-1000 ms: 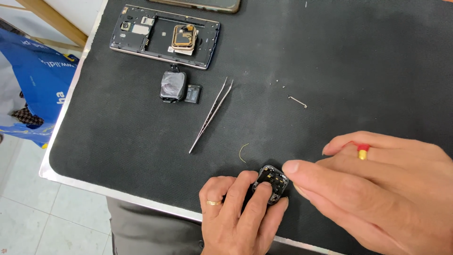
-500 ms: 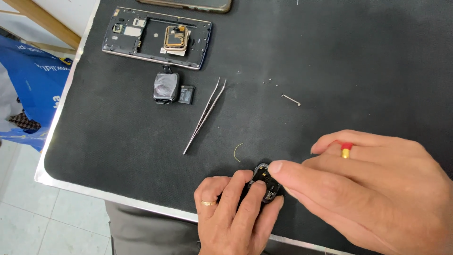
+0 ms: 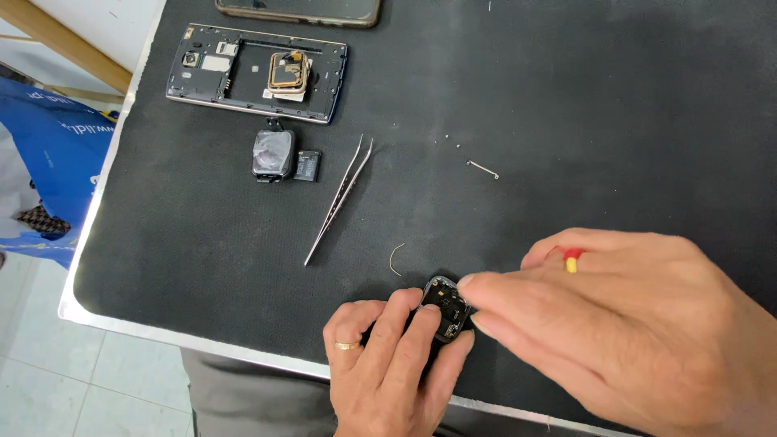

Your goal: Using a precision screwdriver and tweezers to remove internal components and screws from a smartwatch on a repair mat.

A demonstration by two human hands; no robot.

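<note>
Pinching the small opened watch body (image 3: 446,311) in my left hand (image 3: 388,364) at the mat's (image 3: 566,105) near edge, I press my right hand's (image 3: 639,324) fingertips together at its rim, a red-and-yellow tool (image 3: 571,259) tucked behind them. Its casing looks open already (tweezers (image 3: 340,198) and stripped phone frame (image 3: 257,73) lie aside); the tool's tip and inner parts are hidden.

Electronics repair workshop: black-matted counter (image 3: 566,97), opened phone frame (image 3: 257,71), steel tweezers (image 3: 338,201), loose small components (image 3: 285,155).
</note>
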